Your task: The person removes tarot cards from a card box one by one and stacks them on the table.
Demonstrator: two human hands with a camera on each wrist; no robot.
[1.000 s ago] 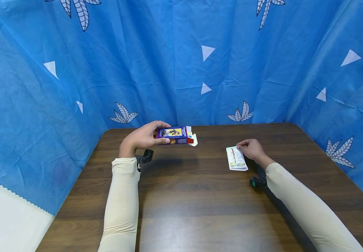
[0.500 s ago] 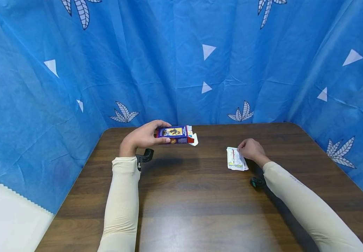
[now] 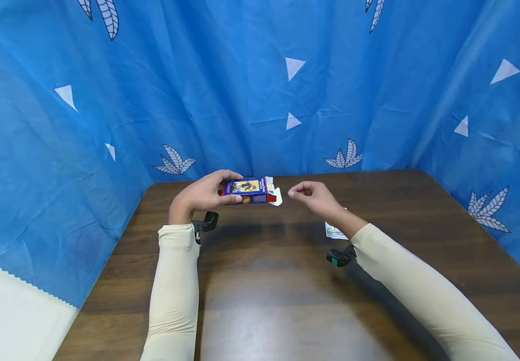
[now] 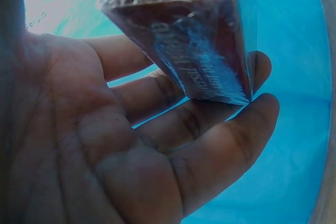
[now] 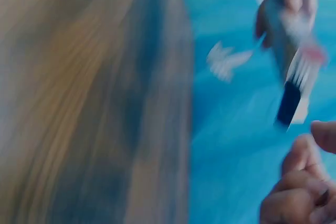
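My left hand (image 3: 203, 193) grips a blue and purple card box (image 3: 250, 187) above the far part of the table, thumb on the near side and fingers behind. A yellow picture covers the box's upper face, and its open end, with white and red flaps (image 3: 278, 197), points right. The left wrist view shows the closed end (image 4: 194, 51) between the fingers. Just right of the flaps is my right hand (image 3: 316, 196), fingers curled and thumb near the index fingertip, with nothing visible between them. A small stack of picture cards (image 3: 334, 231) lies on the table, partly hidden by the right forearm.
The brown wooden table (image 3: 264, 281) reaches back to a blue curtain (image 3: 260, 100) with white leaf and triangle prints. Black wrist devices (image 3: 341, 256) sit under both wrists. White cloth (image 3: 11, 311) shows at the lower left.
My right hand has left the card stack and moved left and up to near the box's open end. The left hand holds the box in nearly the same place.
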